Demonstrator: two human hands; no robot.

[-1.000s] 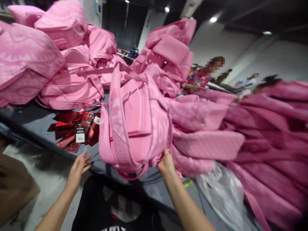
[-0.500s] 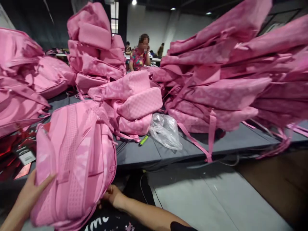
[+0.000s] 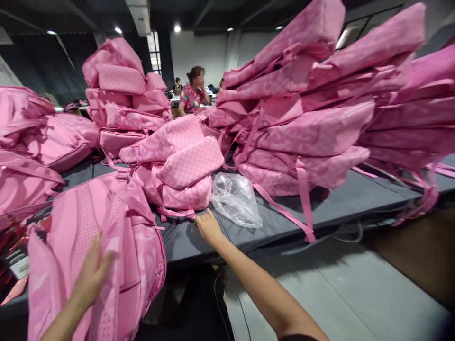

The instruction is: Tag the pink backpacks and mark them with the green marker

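In front of me at the left, a pink backpack point(image 3: 142, 251) leans at the table's front edge, its padded back and straps facing me. My left hand point(image 3: 90, 274) lies against the straps with its fingers stretched out, holding nothing. On the table my right hand point(image 3: 208, 228) is closed over a slim lime-green tool, mostly covered by the fingers; its exact kind is unclear. Just behind that hand are two pink backpacks point(image 3: 194, 163), one on the other. A crumpled clear plastic bag point(image 3: 236, 201) lies to its right.
Tall stacks of pink backpacks point(image 3: 313, 128) rise at the right, with more piles point(image 3: 121, 78) at the back left. Red shiny packaging with a tag point(image 3: 19, 267) is at the far left. The dark table point(image 3: 277, 227) has straps hanging near its edge. A person point(image 3: 192, 92) sits beyond.
My right hand has left the backpack's lower edge and reached forward onto the green tool. My left hand has gone from gripping the backpack's side to lying on its straps. The view has tilted up.
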